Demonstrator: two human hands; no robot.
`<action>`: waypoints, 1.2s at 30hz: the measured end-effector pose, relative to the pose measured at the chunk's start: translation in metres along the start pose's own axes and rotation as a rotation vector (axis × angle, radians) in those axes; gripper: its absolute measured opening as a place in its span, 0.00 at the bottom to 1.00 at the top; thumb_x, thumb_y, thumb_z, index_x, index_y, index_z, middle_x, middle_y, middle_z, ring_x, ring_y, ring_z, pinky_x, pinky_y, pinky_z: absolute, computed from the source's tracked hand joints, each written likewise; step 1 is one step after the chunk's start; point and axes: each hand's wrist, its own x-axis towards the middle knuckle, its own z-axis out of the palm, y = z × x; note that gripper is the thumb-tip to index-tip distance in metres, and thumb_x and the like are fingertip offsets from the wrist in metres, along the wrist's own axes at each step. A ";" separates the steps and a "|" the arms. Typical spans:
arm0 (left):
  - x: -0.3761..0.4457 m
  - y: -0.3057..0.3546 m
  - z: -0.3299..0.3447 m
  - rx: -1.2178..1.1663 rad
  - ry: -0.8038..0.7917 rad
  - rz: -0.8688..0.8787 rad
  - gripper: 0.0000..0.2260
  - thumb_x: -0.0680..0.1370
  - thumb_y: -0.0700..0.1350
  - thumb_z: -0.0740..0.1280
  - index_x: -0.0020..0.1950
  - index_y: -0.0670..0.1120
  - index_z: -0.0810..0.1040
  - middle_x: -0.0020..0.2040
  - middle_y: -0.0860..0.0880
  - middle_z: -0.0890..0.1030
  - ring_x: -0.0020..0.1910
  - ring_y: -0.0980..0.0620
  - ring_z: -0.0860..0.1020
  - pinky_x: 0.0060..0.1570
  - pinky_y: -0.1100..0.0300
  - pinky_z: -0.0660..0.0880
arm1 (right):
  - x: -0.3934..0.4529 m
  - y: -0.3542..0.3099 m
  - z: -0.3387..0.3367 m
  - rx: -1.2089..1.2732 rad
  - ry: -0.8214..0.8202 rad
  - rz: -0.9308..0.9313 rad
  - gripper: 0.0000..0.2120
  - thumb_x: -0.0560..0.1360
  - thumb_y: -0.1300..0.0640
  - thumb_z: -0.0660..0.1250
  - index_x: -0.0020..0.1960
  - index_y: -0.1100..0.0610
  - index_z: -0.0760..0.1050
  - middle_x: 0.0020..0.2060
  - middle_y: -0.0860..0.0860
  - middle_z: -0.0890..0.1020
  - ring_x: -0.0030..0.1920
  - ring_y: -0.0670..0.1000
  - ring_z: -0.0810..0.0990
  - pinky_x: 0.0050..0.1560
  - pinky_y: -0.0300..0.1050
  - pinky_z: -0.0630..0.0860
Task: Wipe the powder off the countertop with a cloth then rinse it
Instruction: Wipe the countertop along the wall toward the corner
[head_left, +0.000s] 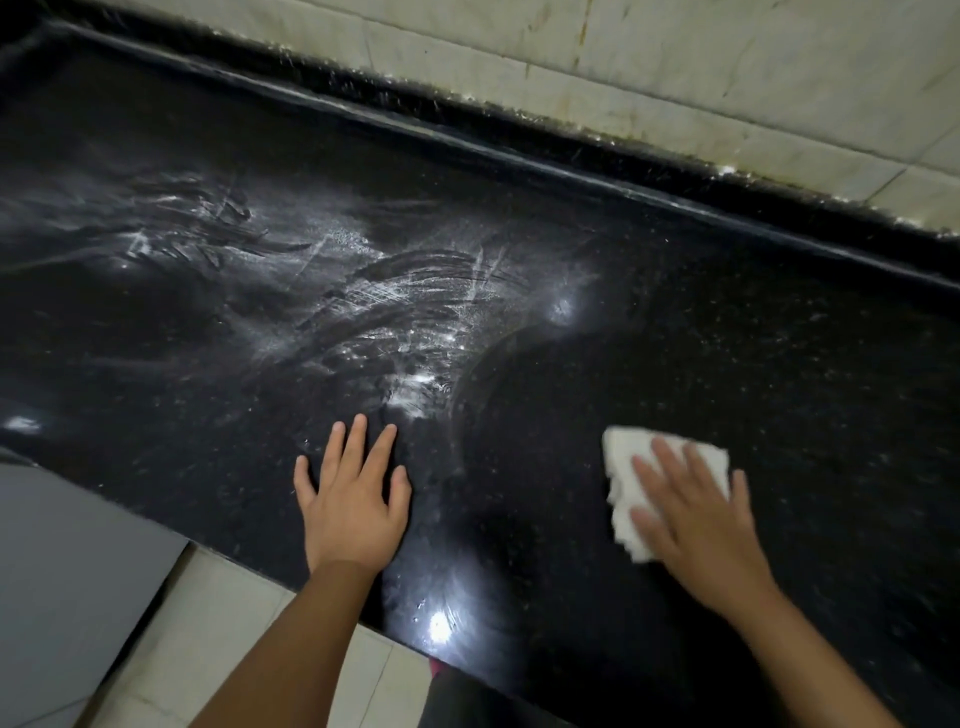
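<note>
Right hand (696, 514) lies flat on the white cloth (631, 480), fingers straight and a little spread, pressing it down on the dark surface (779, 338). I think it presses like this so the cloth can rub the powder (415, 291) away. The cloth sits near the front edge, on the right side. The spot around it looks dark and clean.

The left hand (353, 499) rests flat on the surface too, fingers spread, holding nothing. It probably helps the person lean in and stay steady.

Most of the powder is left of the cloth and farther back, in white streaks and smears. A pale tiled wall (727, 67) stands at the far side. No tap shows, so rinsing comes later, I guess.
</note>
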 end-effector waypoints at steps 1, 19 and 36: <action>0.000 0.000 0.000 0.001 -0.004 -0.002 0.35 0.70 0.60 0.37 0.72 0.52 0.64 0.75 0.49 0.58 0.75 0.51 0.51 0.70 0.46 0.41 | 0.012 0.000 -0.007 0.056 -0.023 0.101 0.35 0.74 0.37 0.31 0.74 0.48 0.56 0.75 0.48 0.56 0.74 0.53 0.50 0.68 0.67 0.54; 0.000 0.002 -0.003 0.031 -0.008 0.003 0.34 0.70 0.60 0.38 0.72 0.50 0.64 0.75 0.48 0.58 0.75 0.50 0.51 0.70 0.46 0.42 | -0.017 -0.075 0.029 0.012 0.068 -0.450 0.21 0.73 0.42 0.51 0.64 0.45 0.67 0.66 0.48 0.72 0.69 0.54 0.62 0.65 0.61 0.53; -0.001 0.004 -0.004 0.029 -0.016 -0.007 0.27 0.74 0.55 0.46 0.72 0.51 0.63 0.75 0.48 0.57 0.75 0.50 0.50 0.70 0.46 0.42 | 0.057 -0.035 -0.021 0.211 -0.023 0.284 0.25 0.81 0.46 0.43 0.76 0.47 0.42 0.76 0.49 0.42 0.75 0.54 0.41 0.70 0.64 0.39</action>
